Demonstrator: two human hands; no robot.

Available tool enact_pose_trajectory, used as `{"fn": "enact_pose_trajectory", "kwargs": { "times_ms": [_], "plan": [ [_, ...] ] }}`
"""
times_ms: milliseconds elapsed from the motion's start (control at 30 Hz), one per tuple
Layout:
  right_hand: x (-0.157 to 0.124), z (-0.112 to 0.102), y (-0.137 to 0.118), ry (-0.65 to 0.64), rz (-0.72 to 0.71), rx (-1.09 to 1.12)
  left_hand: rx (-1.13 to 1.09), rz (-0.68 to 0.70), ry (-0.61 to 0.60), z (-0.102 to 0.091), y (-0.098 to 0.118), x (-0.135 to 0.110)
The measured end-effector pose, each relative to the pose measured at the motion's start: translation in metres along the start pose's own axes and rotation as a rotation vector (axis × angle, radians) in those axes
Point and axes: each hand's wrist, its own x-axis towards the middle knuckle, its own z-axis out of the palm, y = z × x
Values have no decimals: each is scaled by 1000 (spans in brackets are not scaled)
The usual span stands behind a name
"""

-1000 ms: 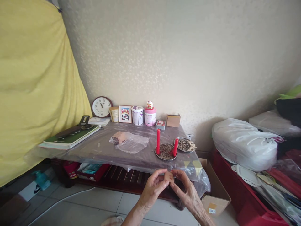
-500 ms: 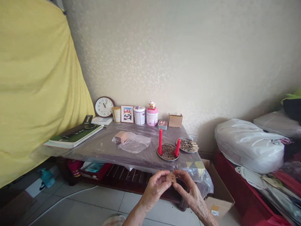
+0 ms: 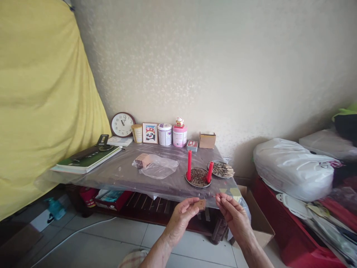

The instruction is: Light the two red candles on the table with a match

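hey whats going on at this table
A person's left hand holds a small brown box. The right hand, apart from it, pinches a thin item too small to identify. Beyond the hands, a tall red candle and a shorter candle stand on a round plate, no flame visible.

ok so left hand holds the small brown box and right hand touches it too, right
No, the right hand is apart from the small brown box, as the head view shows; the left hand does hold it.
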Motion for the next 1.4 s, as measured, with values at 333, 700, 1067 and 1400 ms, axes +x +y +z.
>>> {"fn": "enact_pose_trajectory", "kwargs": {
  "times_ms": [333,700,1067,1400],
  "plan": [
    [-8,9,-6,2,-7,8,-8,-19,-44,5,8,-5],
    [-18,18,3,-76,-254,-338,0,-28,-62,6,6,-2],
    [-26,17,6,-162,-678,-920,-39,-45,-24,1,-3,0],
    [-24,20,8,-260,-855,-951,-39,-35,-23,-1,-8,5]
  ]
}}
